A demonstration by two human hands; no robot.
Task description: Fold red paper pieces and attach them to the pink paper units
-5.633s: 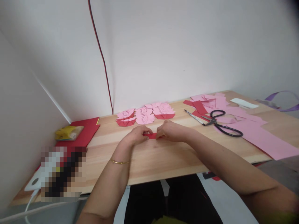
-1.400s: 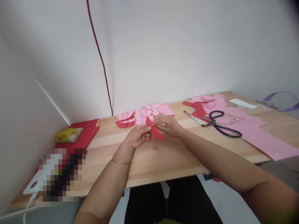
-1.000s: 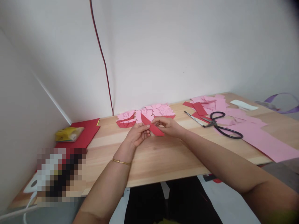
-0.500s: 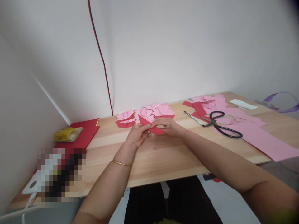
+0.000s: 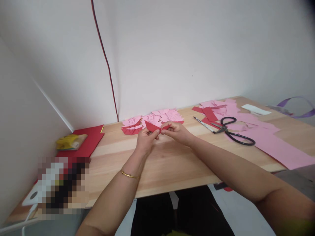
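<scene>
A small folded red paper (image 5: 152,127) is pinched between my two hands above the wooden table (image 5: 169,164). My left hand (image 5: 145,139) grips its left part, thumb on top. My right hand (image 5: 176,132) holds the right end between thumb and fingers, and the two thumbs nearly meet at the middle. Just behind my hands lie folded pink pieces (image 5: 169,115) in a cluster. Left of my left hand sits a folded red piece (image 5: 131,129) against the pink ones.
Black-handled scissors (image 5: 225,128) and a pen (image 5: 204,125) lie to the right, by pink sheets (image 5: 278,146) and red strips (image 5: 209,114). On the left, a yellow packet (image 5: 71,142) rests on red card (image 5: 94,141). A wall stands behind the table.
The red paper's right end has turned upward between my fingers; it pointed down to the right before. My right fingers have drawn closer together, and my left hand has tilted slightly.
</scene>
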